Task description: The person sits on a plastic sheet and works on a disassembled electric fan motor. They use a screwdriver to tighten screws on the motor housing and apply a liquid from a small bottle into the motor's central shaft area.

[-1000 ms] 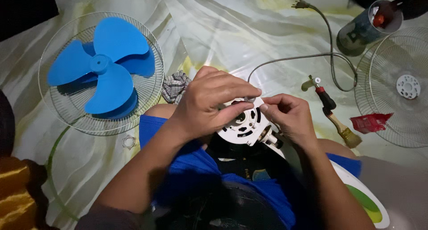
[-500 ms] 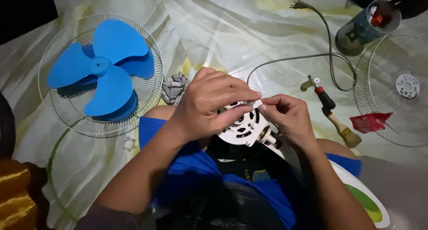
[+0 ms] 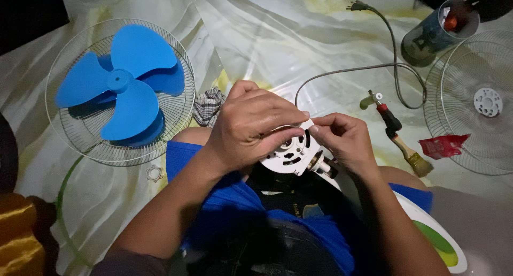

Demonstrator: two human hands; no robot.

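My left hand (image 3: 251,123) is wrapped over the top of a round white fan motor housing (image 3: 291,155) held above my lap. My right hand (image 3: 344,139) meets it from the right, its thumb and forefinger pinching at the housing's upper edge. The motor's short shaft end (image 3: 323,166) pokes out below my right hand. Slots and a centre hole show on the housing's face. What the fingertips pinch is too small to tell.
A blue three-blade fan propeller (image 3: 120,86) lies in a wire guard (image 3: 69,142) at left. Another wire guard (image 3: 473,102) lies at right, by a red wrapper (image 3: 443,146), a paintbrush (image 3: 409,153), a screwdriver (image 3: 387,115), a grey power cord (image 3: 385,67) and a can (image 3: 435,32). A checked rag (image 3: 207,106) lies behind my hands.
Both hands stay on the motor housing; the fingers of my right hand have shifted slightly along its upper edge. Nothing else has moved.
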